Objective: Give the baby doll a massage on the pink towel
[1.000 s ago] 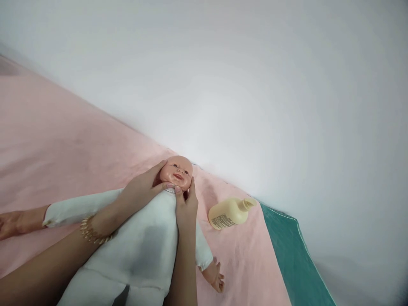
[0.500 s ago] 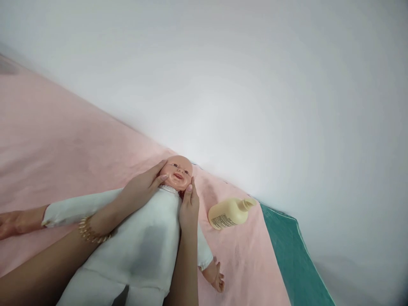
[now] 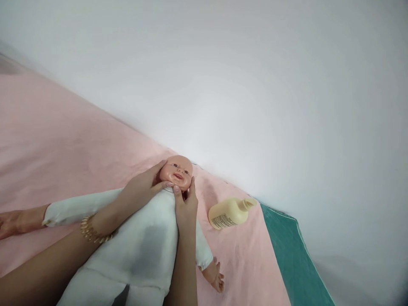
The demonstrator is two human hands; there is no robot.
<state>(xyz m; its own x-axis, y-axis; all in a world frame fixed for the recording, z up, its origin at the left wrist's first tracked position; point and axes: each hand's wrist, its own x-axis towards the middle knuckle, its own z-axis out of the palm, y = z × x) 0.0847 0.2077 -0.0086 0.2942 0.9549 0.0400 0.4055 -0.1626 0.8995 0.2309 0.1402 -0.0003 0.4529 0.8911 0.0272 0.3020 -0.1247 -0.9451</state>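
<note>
A baby doll (image 3: 149,238) with a white cloth body and a hard plastic head lies on its back, arms spread out. My left hand (image 3: 148,180) cups the side of its head, the thumb resting along the chin. On the opposite cheek and jaw lies my right hand (image 3: 186,202), its thumb under the chin near the tip of my left thumb. The fingers behind the head are partly hidden. To the right of my right hand stands a pale yellow pump bottle (image 3: 228,213), not touched by either hand.
Pink cloth (image 3: 79,140) spreads under the doll and the bottle. A green mat (image 3: 293,250) shows past its right edge. Behind everything rises a plain white wall (image 3: 239,85), close to the doll's head. A bead bracelet (image 3: 92,231) circles my left wrist.
Both thumbs have slid down from the doll's cheeks to under its chin, coming closer together. The doll and the bottle stay in place.
</note>
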